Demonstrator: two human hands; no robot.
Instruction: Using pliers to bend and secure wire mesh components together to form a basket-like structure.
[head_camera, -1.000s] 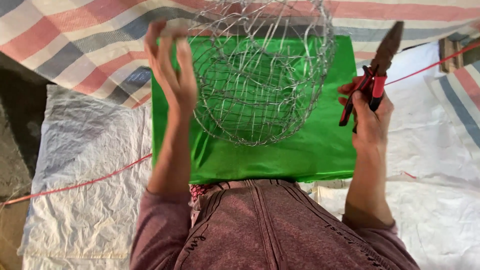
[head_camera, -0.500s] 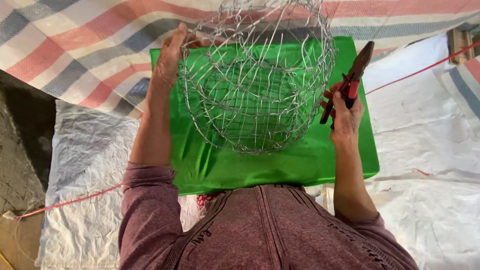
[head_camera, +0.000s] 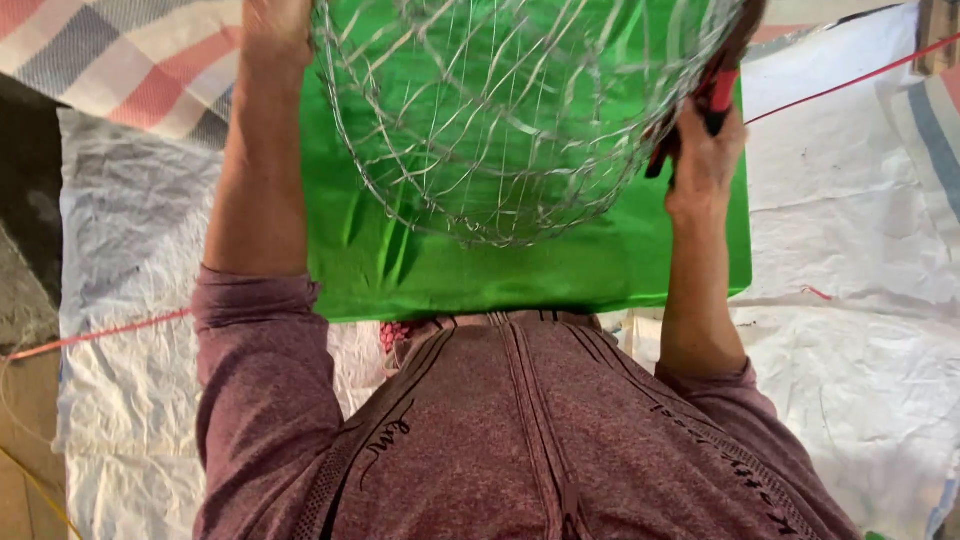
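- Over the green sheet (head_camera: 560, 270), a rounded wire basket (head_camera: 520, 120) is hanging in the air between the two hands, its bulging bottom facing the camera and its upper part running off the top edge of the view.
- At the basket's left side, the left hand (head_camera: 272, 30) is pressing against the wire near the sheet's far left corner; the fingers are cut off by the top of the view, so I cannot tell whether they are hooking the wire or only bracing it.
- At the basket's right side, the right hand (head_camera: 705, 150) is clenching red-handled pliers (head_camera: 715, 85), whose handles are showing above the knuckles while the dark head is pointing up and lying right against the basket's wire.
- Whether the pliers' tip is biting on a wire is not showing.
- Both forearms are reaching forward over the sheet, the left along its left edge, the right near its right edge.
- Under the sheet, white woven sacking (head_camera: 860, 260) is spreading out to both sides.
- Beyond the sheet's left corner, a striped cloth (head_camera: 130, 60) is lying.
- Across the sacking on the right, a thin red cord (head_camera: 850, 82) is running towards the right hand.
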